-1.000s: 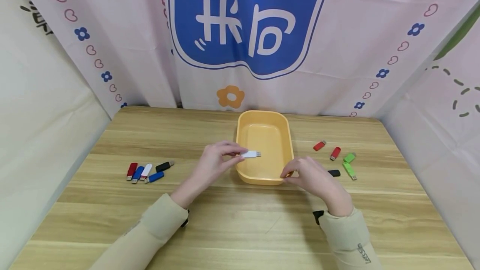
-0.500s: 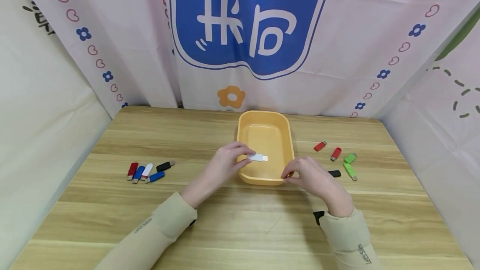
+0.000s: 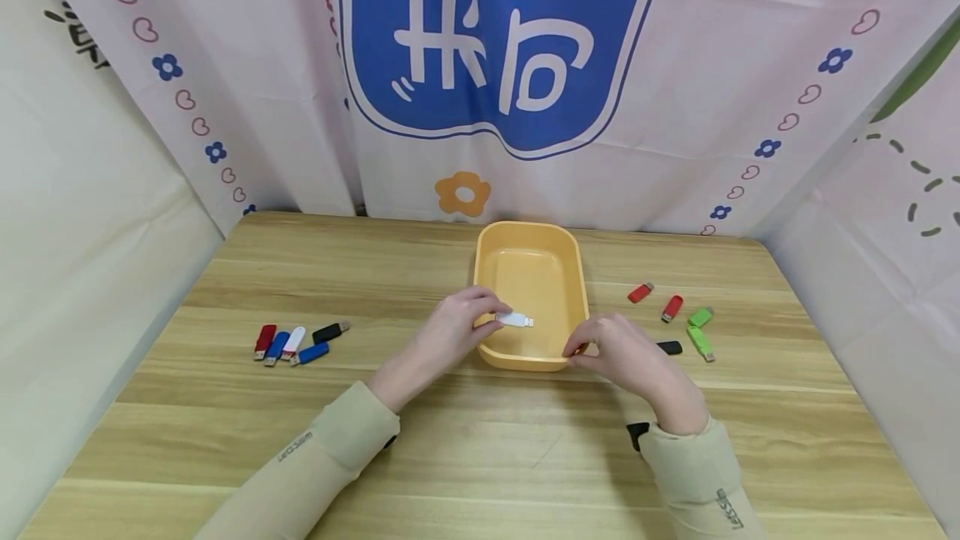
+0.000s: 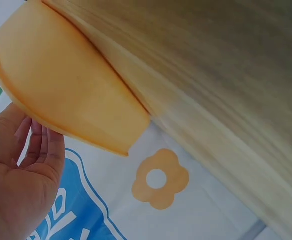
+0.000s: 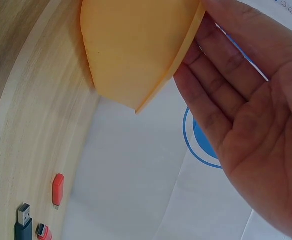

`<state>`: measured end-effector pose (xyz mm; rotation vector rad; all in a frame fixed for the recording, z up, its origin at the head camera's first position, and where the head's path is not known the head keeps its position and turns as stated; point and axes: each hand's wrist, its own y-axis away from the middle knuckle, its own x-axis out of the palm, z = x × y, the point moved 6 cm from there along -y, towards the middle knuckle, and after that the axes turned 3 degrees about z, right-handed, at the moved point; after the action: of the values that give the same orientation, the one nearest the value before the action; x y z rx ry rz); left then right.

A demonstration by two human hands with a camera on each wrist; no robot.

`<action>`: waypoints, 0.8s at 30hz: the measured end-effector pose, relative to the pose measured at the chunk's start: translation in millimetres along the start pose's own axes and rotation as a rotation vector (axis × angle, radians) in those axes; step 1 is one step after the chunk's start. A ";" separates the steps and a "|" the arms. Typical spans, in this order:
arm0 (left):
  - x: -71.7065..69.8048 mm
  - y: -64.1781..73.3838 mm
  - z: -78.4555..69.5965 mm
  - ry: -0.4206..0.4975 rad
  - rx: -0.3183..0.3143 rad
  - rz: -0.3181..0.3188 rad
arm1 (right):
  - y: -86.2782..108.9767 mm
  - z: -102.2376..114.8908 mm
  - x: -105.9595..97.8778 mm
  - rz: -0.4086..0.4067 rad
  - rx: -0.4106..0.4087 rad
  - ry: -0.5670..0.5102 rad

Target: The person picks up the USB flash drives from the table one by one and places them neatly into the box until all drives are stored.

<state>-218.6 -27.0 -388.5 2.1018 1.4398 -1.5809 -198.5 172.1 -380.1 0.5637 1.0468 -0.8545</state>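
My left hand (image 3: 461, 325) pinches a white USB stick (image 3: 514, 320) between thumb and fingertips, its metal plug pointing right. The stick is over the inside of a yellow plastic tub (image 3: 525, 363); whether it touches the bottom I cannot tell. In the left wrist view the tub's wall (image 4: 70, 75) hides the stick from sight, and the fingertips of the left hand (image 4: 28, 172) go behind the rim. My right hand (image 3: 626, 357) grips the tub's rim at its near right corner. The right wrist view shows that hand (image 5: 256, 105) with several fingers behind the rim.
Left of the tub lie a dark red stick (image 3: 265, 342), two blue sticks (image 3: 312, 353), a white stick (image 3: 293, 343) and a black stick (image 3: 328, 332). To the right are two red (image 3: 672, 308), two green (image 3: 701, 343) and one black stick (image 3: 669, 347). A printed curtain (image 3: 405, 182) hangs behind the table.
My left hand has moved right with the white USB stick, further over the tub, then dipped very slightly. The right hand stays at the rim.
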 end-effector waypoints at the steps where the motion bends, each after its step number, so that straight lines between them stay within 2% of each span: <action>1: 0.6 -0.3 0.1 -0.003 -0.002 0.006 | 0.1 -0.2 0.0 0.000 0.002 -0.001; 11: 5.4 -4.8 -4.0 -0.091 -0.019 0.114 | -0.7 -1.6 1.0 0.010 0.005 -0.003; 19: 12.5 -13.7 -8.3 -0.221 0.019 0.199 | -1.7 -2.6 1.7 0.020 0.016 -0.010; 24: 16.6 -18.0 -12.4 -0.254 0.037 0.268 | -1.6 -3.2 2.1 0.019 0.016 -0.004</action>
<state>-223.9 -0.1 -389.2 1.9291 1.0099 -1.7004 -201.0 173.0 -383.3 0.5840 1.0305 -0.8475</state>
